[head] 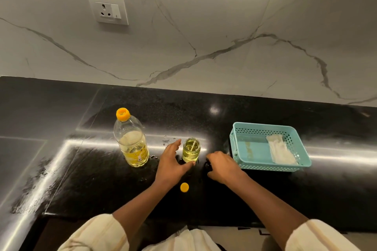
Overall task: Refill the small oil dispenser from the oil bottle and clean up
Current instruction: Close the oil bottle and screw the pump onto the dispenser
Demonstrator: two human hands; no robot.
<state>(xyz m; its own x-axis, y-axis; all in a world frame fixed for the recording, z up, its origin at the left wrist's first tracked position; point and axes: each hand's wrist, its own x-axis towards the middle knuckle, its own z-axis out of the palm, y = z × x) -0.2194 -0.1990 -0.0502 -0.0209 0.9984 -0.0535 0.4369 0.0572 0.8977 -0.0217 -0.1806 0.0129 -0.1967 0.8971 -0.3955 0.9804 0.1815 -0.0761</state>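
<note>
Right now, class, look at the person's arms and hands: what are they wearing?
Loose cream sleeves with faint darker stripes, the left sleeve and right sleeve both ending near the elbow, so the forearms are bare. The left hand and right hand are bare too: no gloves, rings or watch show.

oil bottle (132, 140) blocks left, basket (265, 146) blocks right, counter (204, 112) open behind

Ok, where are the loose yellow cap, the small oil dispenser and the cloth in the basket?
loose yellow cap (184, 187): head view, centre of its top.
small oil dispenser (191, 152): head view, glass wall, oil-filled part.
cloth (281, 150): head view, middle of the folded strip in the teal basket (271, 167).
</note>
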